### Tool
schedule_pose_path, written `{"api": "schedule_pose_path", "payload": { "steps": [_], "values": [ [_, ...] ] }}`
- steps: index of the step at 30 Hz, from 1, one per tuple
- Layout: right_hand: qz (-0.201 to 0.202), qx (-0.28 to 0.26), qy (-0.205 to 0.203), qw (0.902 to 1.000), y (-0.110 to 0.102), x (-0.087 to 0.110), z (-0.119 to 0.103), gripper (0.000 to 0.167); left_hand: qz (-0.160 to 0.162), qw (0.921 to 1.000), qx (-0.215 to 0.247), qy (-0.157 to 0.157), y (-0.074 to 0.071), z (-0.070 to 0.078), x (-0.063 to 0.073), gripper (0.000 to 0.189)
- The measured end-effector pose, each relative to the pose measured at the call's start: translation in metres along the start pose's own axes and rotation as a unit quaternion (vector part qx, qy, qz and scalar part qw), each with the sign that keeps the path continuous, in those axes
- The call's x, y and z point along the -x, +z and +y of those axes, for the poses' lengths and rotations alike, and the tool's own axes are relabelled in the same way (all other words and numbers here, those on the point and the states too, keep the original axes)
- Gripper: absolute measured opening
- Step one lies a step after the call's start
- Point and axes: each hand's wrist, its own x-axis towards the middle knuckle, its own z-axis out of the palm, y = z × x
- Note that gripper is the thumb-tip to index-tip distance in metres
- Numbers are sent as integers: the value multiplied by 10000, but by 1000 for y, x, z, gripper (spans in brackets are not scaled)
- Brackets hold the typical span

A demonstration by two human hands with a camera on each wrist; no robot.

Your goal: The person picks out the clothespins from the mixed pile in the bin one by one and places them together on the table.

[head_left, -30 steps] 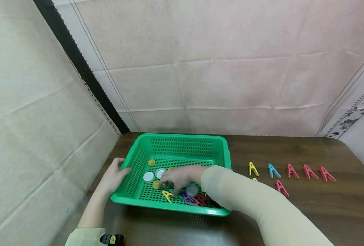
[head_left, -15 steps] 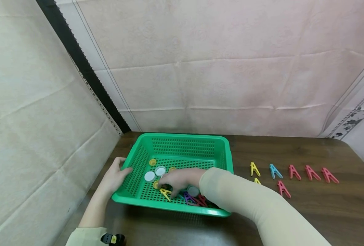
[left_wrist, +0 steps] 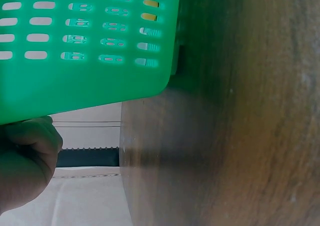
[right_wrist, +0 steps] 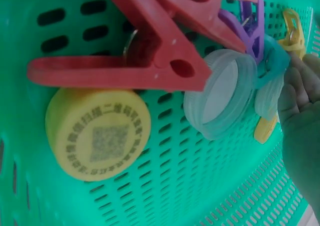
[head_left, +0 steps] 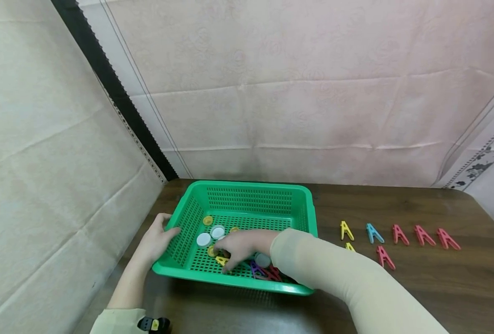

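My left hand point(head_left: 157, 239) grips the left rim of a green plastic basket point(head_left: 247, 184), thumb lapping over the edge. Inside the basket my right hand point(head_left: 238, 246) reaches down, its thumb and index finger pinching a yellow clothespin point(head_left: 220, 260) that the fingers partly cover. Under and beside this hand lie a purple clothespin point(head_left: 257, 269), red clothespins point(right_wrist: 150, 61) and a teal clothespin point(right_wrist: 272, 61). Round caps share the basket: white caps point(head_left: 204, 239), a clear cap point(right_wrist: 220, 93) and yellow caps point(right_wrist: 97, 133), one printed with a code.
On the brown wooden table point(head_left: 431, 287), right of the basket, lie yellow clothespins point(head_left: 346, 231), a blue clothespin point(head_left: 374, 233) and several red clothespins point(head_left: 424, 235). Pale cloth point(head_left: 297, 116) hangs behind the table and along its left side.
My right hand's fingers have closed in on the yellow clothespin, which has shifted slightly and is more covered now. The left hand keeps its place on the basket rim.
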Motion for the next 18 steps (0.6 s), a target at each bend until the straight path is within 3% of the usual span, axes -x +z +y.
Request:
{"api": "schedule_pose_path", "payload": {
  "steps": [8,18],
  "values": [
    [123,544,-266,9981,6,-6,-6,63,-10,10000,-31,1,-1,-1,-1,52],
    [130,198,-215,9995,5,-6,-6,58,-16,10000,-93,25,0,-1,-3,52]
  ]
}}
